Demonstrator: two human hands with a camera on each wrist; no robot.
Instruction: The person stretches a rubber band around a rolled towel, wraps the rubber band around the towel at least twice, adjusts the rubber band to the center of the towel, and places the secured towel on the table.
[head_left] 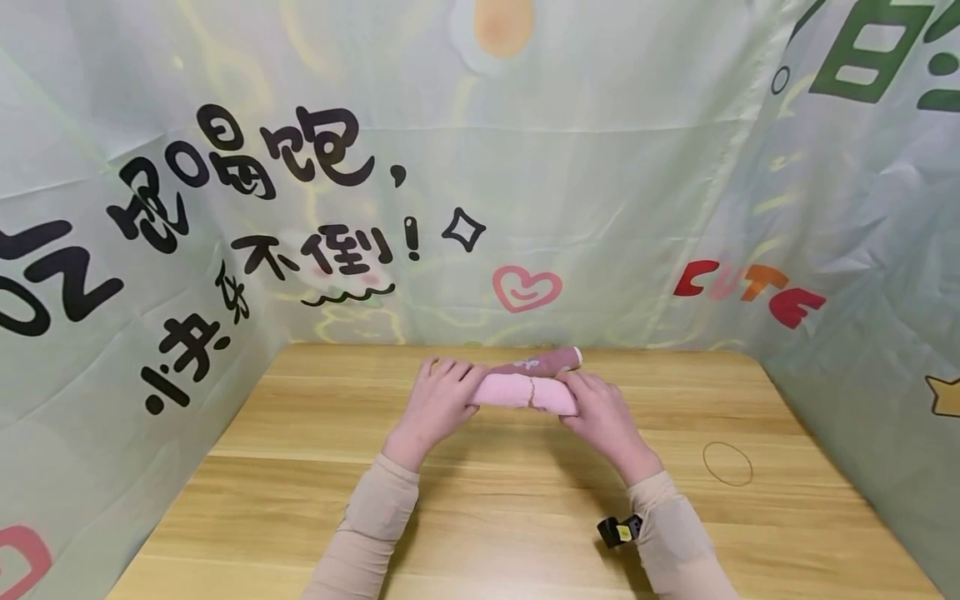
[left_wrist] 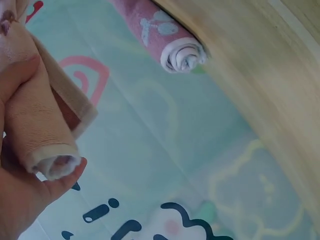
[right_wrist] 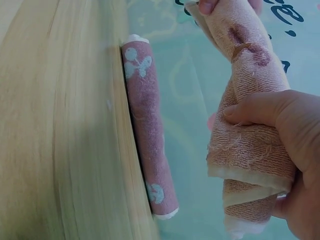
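A pale pink rolled towel (head_left: 504, 390) is held by both hands above the table, one at each end. A thin rubber band (right_wrist: 242, 48) circles it near the middle. My left hand (head_left: 444, 396) grips the left end, where the left wrist view shows the rolled end and a loose flap. Around the other end curls my right hand (head_left: 602, 414), its thumb lying across the towel in the right wrist view. Just behind, a mauve rolled towel (head_left: 557, 362) with pale blue motifs lies toward the table's back edge.
A loose rubber band (head_left: 727, 464) lies on the wooden table (head_left: 480, 533), to the right. Printed fabric (head_left: 600, 208) hangs behind and at both sides of the table. A small black device (head_left: 619, 532) sits at the right wrist.
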